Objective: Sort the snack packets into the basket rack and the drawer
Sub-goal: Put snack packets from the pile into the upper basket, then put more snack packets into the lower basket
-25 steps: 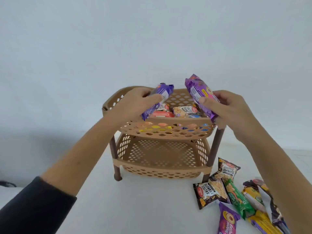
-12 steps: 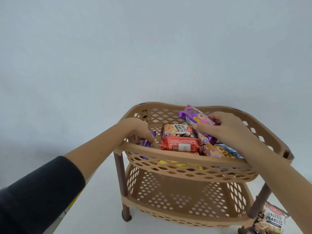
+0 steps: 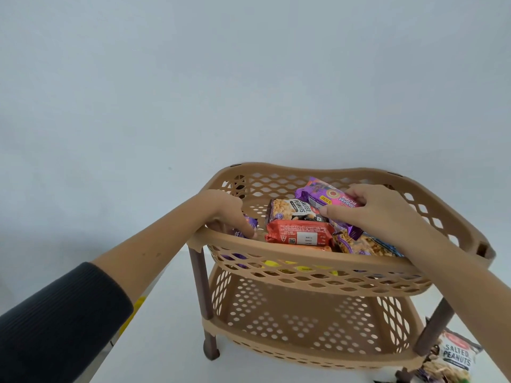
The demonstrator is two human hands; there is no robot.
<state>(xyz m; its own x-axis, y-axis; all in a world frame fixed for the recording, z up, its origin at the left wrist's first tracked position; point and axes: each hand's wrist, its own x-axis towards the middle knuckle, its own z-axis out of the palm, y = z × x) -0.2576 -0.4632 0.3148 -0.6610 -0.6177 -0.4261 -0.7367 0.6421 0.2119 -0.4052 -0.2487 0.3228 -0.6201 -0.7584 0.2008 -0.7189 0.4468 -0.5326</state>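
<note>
Both hands are setting purple packets into the basket rack's (image 3: 304, 254) top tier, centre-right of frame: left hand (image 3: 231, 214) gripping one (image 3: 244, 230) low at the left wall, right hand (image 3: 381, 214) pinning another (image 3: 323, 196) atop the pile, so both grips need releasing next.

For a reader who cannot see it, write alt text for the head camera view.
Two bare hands place purple snack packets into the top tier of a tan two-tier basket rack: the left hand at its left end, the right hand over a purple packet. The lower tier is empty.
</note>
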